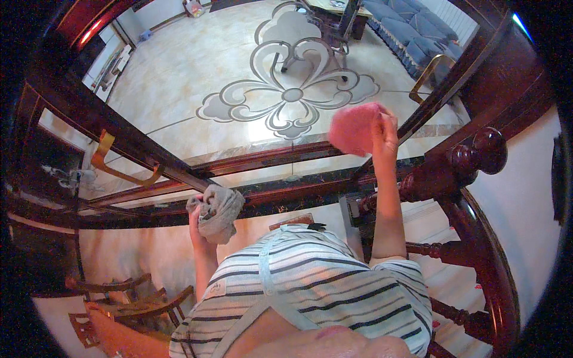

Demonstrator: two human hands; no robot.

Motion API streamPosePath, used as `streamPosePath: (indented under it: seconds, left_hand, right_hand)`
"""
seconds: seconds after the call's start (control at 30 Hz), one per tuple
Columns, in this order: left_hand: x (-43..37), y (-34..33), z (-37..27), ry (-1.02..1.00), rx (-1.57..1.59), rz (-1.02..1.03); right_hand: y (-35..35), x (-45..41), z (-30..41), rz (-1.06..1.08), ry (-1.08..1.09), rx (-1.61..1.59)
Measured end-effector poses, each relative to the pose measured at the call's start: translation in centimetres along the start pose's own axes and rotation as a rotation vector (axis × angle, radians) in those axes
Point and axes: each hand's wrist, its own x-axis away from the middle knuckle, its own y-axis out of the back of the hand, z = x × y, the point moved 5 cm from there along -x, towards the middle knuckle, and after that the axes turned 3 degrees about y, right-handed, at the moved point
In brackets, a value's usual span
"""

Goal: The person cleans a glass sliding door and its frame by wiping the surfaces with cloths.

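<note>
My left hand point(194, 219) is closed around a bunched grey cloth point(219, 212), close to the lower end of the left door's dark wooden frame point(165, 168). Out to the right, my right hand point(386, 129) grips the edge of a pink cloth point(353, 127), which hangs flat beside the right door's frame point(447, 85). The doors appear to be glazed, though the glass is hard to tell. A brass-coloured handle point(125, 176) is on the left door, above and left of the grey cloth; another handle point(425, 80) is on the right door.
A carved wooden newel post point(488, 150) and a curved stair rail point(488, 250) stand at the right. Wooden chairs point(138, 300) are at the lower left. Beyond the doorway lie a patterned tile floor point(179, 76), a table point(344, 9) and a blue sofa point(403, 27).
</note>
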Motion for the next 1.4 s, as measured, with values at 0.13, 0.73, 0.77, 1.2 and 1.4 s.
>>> streamPosePath:
  seconds: [0.13,0.73,0.77,1.2,1.4]
  left_hand:
    - [1.1,0.3,-1.3,-0.125,-0.069,0.056]
    - [-4.3,0.3,-3.6,-0.138,-0.316,0.000]
    - [-4.3,-0.6,-2.6,-0.127,-0.280,-0.011]
    - [-4.8,-9.6,2.7,-0.207,-0.302,-0.076]
    - [-5.8,-8.6,4.5,-0.165,-0.304,-0.105]
  right_hand:
    - [0.5,2.5,-1.8,0.048,-0.551,-0.342]
    - [-0.7,-8.5,1.9,-0.226,0.020,-0.290]
    - [-2.6,-9.4,1.9,-0.082,0.118,-0.139]
    - [-1.9,-17.7,-2.4,-0.346,0.671,0.367]
    - [8.0,-25.0,-8.3,-0.607,0.480,0.536]
